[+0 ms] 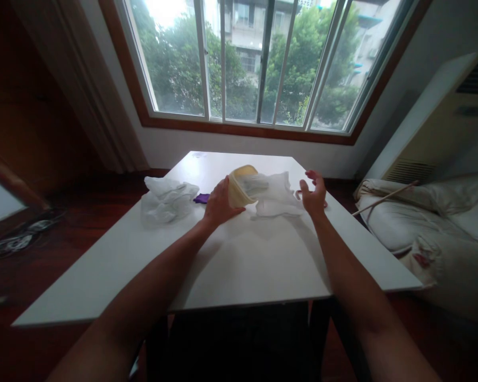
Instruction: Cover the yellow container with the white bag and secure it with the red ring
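Observation:
My left hand [220, 204] is wrapped around the left side of a pale yellow, open-mouthed container [239, 196]. The container lies tilted, its mouth toward the right. White, partly see-through bag-like material [276, 185] lies at that mouth and spreads to the right; whether it is attached inside I cannot tell. A flat white piece [276, 208] is below it on the table. My right hand [314, 194] is raised at the right end of this material, fingers apart and holding nothing I can see. A thin pinkish strip [298, 195] shows beside its thumb.
A crumpled clear plastic bag [167, 199] lies on the left of the white table [247, 265]. Next to my left hand is a small purple item [201, 198]. A stick [384, 198] rests on a cream covered seat [402, 217] at the right. The window [242, 63] is beyond.

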`<state>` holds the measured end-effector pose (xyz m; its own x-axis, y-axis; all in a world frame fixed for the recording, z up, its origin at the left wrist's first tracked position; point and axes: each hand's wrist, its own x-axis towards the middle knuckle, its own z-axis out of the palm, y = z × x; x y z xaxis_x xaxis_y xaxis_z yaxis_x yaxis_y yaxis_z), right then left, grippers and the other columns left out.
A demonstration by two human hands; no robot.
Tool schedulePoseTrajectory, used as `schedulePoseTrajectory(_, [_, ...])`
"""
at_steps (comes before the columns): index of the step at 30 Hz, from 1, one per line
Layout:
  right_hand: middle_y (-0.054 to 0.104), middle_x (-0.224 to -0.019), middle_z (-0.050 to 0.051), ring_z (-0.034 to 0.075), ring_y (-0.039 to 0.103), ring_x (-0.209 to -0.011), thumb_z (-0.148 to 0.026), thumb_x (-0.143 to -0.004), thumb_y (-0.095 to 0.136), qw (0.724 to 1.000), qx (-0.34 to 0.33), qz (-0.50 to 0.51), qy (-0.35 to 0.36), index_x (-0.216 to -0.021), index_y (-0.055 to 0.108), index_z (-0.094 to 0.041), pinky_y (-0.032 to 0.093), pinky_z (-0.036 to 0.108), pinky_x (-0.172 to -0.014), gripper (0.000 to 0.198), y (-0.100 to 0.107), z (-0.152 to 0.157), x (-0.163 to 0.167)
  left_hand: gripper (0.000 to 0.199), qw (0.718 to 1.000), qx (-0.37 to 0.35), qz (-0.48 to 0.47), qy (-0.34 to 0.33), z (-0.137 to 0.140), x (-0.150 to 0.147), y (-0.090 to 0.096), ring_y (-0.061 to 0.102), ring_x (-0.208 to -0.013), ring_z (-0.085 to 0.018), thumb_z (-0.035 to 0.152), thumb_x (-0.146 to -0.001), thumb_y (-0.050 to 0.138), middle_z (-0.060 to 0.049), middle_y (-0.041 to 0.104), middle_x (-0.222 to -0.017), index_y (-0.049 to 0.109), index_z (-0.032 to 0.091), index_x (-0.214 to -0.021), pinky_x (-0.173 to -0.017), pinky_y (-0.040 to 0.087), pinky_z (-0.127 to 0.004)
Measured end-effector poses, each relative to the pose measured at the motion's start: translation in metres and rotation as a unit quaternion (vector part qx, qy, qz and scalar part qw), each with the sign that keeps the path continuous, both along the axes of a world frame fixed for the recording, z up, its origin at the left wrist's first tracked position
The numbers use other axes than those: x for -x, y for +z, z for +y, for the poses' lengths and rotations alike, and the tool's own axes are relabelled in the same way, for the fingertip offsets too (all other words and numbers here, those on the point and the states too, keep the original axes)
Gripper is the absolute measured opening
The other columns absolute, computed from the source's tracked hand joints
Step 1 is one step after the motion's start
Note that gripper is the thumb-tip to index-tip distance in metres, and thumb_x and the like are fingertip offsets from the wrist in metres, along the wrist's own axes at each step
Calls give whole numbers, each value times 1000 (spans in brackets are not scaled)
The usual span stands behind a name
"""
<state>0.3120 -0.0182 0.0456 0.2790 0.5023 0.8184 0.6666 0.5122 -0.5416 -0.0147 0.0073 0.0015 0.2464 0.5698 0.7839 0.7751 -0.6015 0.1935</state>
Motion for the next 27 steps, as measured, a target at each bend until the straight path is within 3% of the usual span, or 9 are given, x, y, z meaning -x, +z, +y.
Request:
schedulePoseTrajectory(3, [42,-149,16,32,40,-138,-58,-81,63,986,-1,-156,65,-150,27,-20,33,54,-112,87,5,-20,39,122,999,-9,36,-18,-7,-7,4,40,-137,-40,54,-60,83,-21,38,-149,14,16,-153,-112,37,-52])
schedulePoseTrajectory(6, [21,-160,20,36,21,-148,-75,-68,66,954,59,-283,80,-156,8,-17,22,57,-117,121,-1,-28,64,116,997,-14,64,-36,-12,-12,6,40,-136,-40,51,-63,82,-21,38,-150,16,17,-153,-112,36,-52])
schedulePoseTrajectory(10, [11,-163,21,39,11,-150,-77,-64,67,925,134,-349,66,-157,-4,-14,12,60,-118,132,-16,-20,64,110,995,-26,84,-57,-14,-15,7,40,-136,-40,50,-67,79,-20,38,-150,18,18,-152,-111,36,-53])
schedulePoseTrajectory(14, [34,-154,24,36,34,-142,-57,-77,66,926,166,-335,57,-156,-7,-10,15,61,-117,117,-24,-10,53,106,992,-44,91,-75,-13,-15,7,41,-136,-39,49,-70,76,-21,40,-148,18,17,-152,-110,36,-53])
schedulePoseTrajectory(17, [61,-130,22,34,55,-122,-38,-80,63,919,209,-328,63,-155,0,-6,25,57,-113,104,-25,-6,52,107,991,-55,92,-80,-14,-14,7,41,-135,-39,50,-69,76,-21,41,-147,17,16,-152,-110,36,-52])
schedulePoseTrajectory(21, [71,-109,18,32,65,-102,-25,-77,59,900,280,-334,12,-150,31,-7,45,43,-94,80,-21,-5,48,110,991,-48,97,-82,-15,-13,8,41,-135,-39,48,-67,78,-21,41,-147,17,16,-152,-110,36,-52])
schedulePoseTrajectory(24, [74,-104,12,28,68,-95,-23,-79,55,882,327,-337,-33,-125,62,-18,47,32,-82,47,-17,-3,39,113,992,-33,96,-77,-15,-11,10,41,-136,-39,45,-65,80,-21,40,-148,15,17,-153,-111,36,-53])
schedulePoseTrajectory(27, [75,-94,11,25,69,-91,-22,-79,52,875,351,-326,-71,-97,72,-19,44,27,-73,27,-13,-1,26,117,993,-29,91,-69,-12,-9,9,40,-137,-39,43,-62,83,-21,39,-149,14,17,-153,-112,36,-53])
